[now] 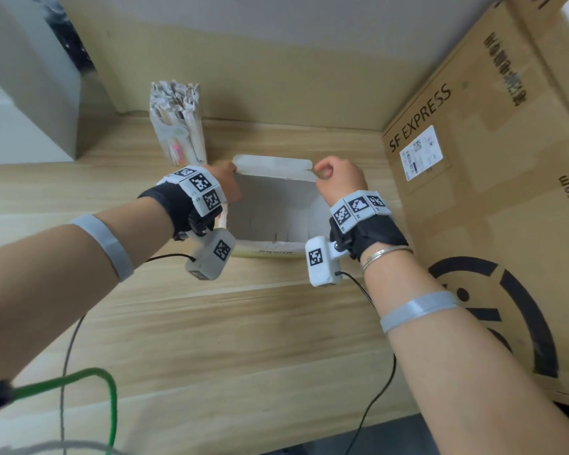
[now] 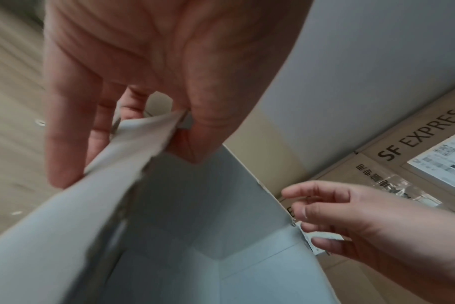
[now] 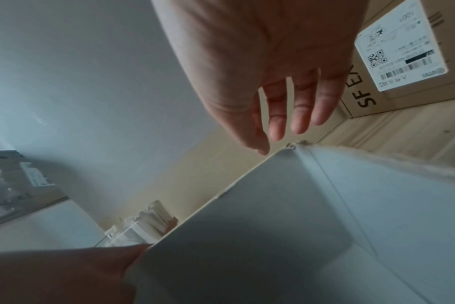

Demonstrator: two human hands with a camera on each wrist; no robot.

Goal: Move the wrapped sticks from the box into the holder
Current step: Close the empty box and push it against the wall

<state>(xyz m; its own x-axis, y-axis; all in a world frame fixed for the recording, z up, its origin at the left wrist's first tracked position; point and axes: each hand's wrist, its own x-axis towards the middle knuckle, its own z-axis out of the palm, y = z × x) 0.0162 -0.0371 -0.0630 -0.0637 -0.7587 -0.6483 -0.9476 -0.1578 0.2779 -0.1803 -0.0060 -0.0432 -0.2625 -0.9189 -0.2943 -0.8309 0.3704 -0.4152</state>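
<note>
On the wooden table (image 1: 211, 323), in the middle, stands a white box (image 1: 270, 205) with its top open, and its grey inside looks empty in all three views. The left hand (image 1: 225, 182) is at the far left corner of the box and pinches a flap of the wall there between thumb and fingers (image 2: 65, 144). The right hand (image 1: 339, 178) is at the far right corner; its fingers are loosely bent and a little apart, close to the corner edge, but I cannot tell if they really grip it. The wrapped sticks (image 1: 174, 96) stand upright and tightly packed in the clear holder (image 1: 181, 136), just beyond the far left corner of the box. A big brown carton (image 1: 490, 192) with the print "SF EXPRESS" stands on the right side.
</note>
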